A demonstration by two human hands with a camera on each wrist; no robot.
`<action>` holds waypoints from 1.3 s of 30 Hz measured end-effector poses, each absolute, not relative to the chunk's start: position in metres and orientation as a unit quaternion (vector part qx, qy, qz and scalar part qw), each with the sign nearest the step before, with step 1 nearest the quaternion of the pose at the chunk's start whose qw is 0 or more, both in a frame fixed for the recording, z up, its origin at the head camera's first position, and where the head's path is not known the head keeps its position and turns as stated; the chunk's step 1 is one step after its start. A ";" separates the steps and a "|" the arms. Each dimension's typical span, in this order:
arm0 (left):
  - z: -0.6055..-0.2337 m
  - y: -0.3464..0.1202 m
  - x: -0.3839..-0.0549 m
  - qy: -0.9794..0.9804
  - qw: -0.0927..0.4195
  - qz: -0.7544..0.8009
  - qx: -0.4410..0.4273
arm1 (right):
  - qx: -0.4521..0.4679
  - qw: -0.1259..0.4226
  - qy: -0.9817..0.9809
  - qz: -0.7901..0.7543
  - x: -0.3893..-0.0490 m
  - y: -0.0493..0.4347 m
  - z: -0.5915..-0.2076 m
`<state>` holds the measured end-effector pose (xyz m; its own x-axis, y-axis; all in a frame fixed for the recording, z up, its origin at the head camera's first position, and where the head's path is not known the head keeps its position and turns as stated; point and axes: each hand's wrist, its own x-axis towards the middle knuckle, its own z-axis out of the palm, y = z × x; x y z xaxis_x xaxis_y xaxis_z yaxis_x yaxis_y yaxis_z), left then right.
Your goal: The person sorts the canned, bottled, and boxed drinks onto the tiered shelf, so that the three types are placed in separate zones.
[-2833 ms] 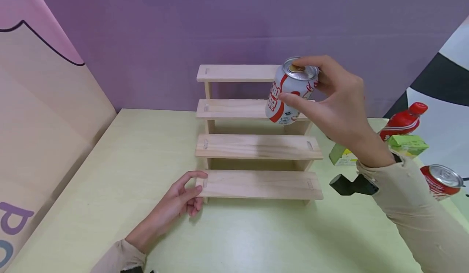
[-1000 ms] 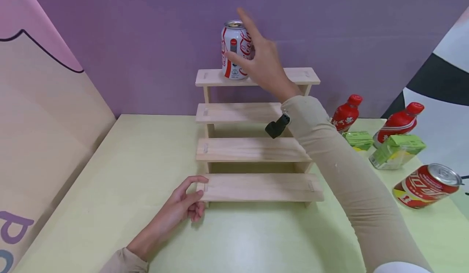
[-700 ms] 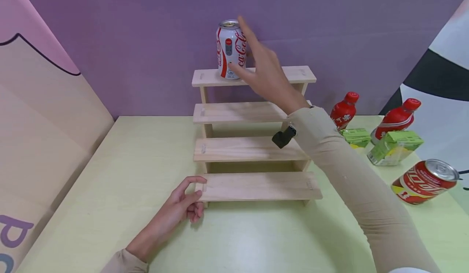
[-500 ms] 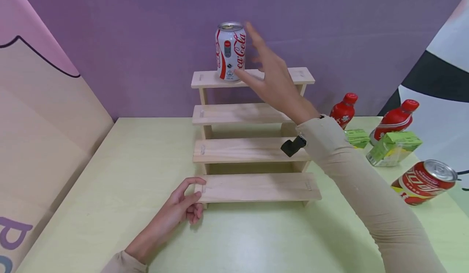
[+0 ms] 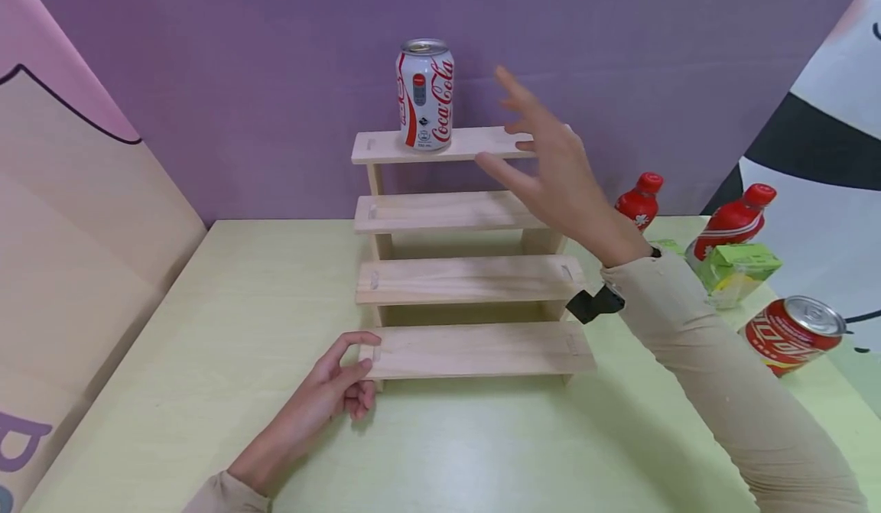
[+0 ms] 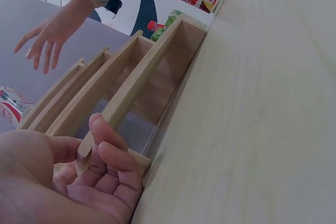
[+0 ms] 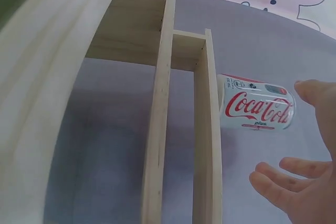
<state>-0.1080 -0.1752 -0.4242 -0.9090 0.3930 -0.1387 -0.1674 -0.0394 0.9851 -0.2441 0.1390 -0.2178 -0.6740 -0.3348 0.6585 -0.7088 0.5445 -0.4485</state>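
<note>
A white Coca-Cola can (image 5: 424, 96) stands upright on the top step of a light wooden stepped shelf (image 5: 475, 351), left of its middle. My right hand (image 5: 551, 169) hovers to the right of the can with fingers spread, apart from it and holding nothing. In the right wrist view the can (image 7: 257, 103) lies clear of the thumb and fingers. My left hand (image 5: 337, 383) pinches the left end of the lowest step; in the left wrist view the thumb and fingers of this hand (image 6: 110, 171) grip the board's end.
On the right side of the table (image 5: 275, 306) stand a red can (image 5: 791, 333), green drink cartons (image 5: 739, 268) and two red bottles (image 5: 733, 222), partly behind the right arm. A purple wall (image 5: 275, 100) rises close behind the shelf.
The right hand brought the white can up to the top step, let go of it, and has drawn back to the right and down. The left hand keeps its hold on the lowest step.
</note>
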 end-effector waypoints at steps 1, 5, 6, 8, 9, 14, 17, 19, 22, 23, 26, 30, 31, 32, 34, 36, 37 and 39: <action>-0.424 -0.175 -0.108 0.665 0.195 0.716 0.084 | 0.309 0.262 -0.841 0.360 -0.242 0.142 -0.219; -0.424 -0.175 -0.108 0.667 0.195 0.714 0.088 | 0.303 0.270 -0.844 0.350 -0.231 0.154 -0.226; -0.424 -0.175 -0.108 0.667 0.195 0.713 0.088 | 0.300 0.270 -0.846 0.349 -0.227 0.157 -0.230; -0.424 -0.175 -0.109 0.668 0.195 0.713 0.091 | 0.295 0.271 -0.846 0.351 -0.221 0.162 -0.236; -0.425 -0.174 -0.109 0.668 0.195 0.713 0.092 | 0.293 0.272 -0.846 0.352 -0.218 0.165 -0.239; -0.425 -0.174 -0.110 0.666 0.195 0.714 0.094 | 0.296 0.285 -0.845 0.342 -0.206 0.176 -0.252; -0.426 -0.173 -0.109 0.665 0.197 0.714 0.093 | 0.301 0.291 -0.848 0.327 -0.199 0.183 -0.257; -0.426 -0.173 -0.109 0.665 0.197 0.715 0.092 | 0.302 0.294 -0.851 0.314 -0.193 0.188 -0.261; -0.426 -0.173 -0.108 0.664 0.197 0.716 0.092 | 0.303 0.296 -0.854 0.301 -0.185 0.196 -0.267; -0.425 -0.173 -0.108 0.664 0.196 0.716 0.092 | 0.301 0.297 -0.856 0.297 -0.181 0.198 -0.270; -0.425 -0.173 -0.108 0.664 0.196 0.715 0.093 | 0.290 0.297 -0.863 0.289 -0.172 0.207 -0.276; -0.424 -0.174 -0.108 0.665 0.196 0.714 0.093 | 0.280 0.303 -0.868 0.277 -0.161 0.218 -0.282; -0.424 -0.174 -0.109 0.665 0.196 0.714 0.094 | 0.278 0.306 -0.868 0.274 -0.159 0.221 -0.283; -0.424 -0.174 -0.109 0.666 0.196 0.714 0.094 | 0.274 0.307 -0.870 0.273 -0.156 0.224 -0.284; -0.424 -0.175 -0.109 0.666 0.195 0.713 0.096 | 0.264 0.303 -0.874 0.274 -0.151 0.231 -0.287; -0.424 -0.175 -0.108 0.667 0.194 0.713 0.097 | 0.248 0.296 -0.882 0.271 -0.147 0.237 -0.290; -0.424 -0.175 -0.108 0.667 0.193 0.713 0.098 | 0.238 0.293 -0.887 0.267 -0.144 0.241 -0.291; -0.424 -0.175 -0.108 0.667 0.193 0.713 0.098 | 0.224 0.290 -0.893 0.261 -0.140 0.249 -0.296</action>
<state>-0.1080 -0.1748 -0.4239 -0.9065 0.4056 -0.1169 -0.1435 -0.0356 0.9890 -0.1396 0.2491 -0.2958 -0.7318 -0.2482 0.6347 -0.5509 0.7637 -0.3365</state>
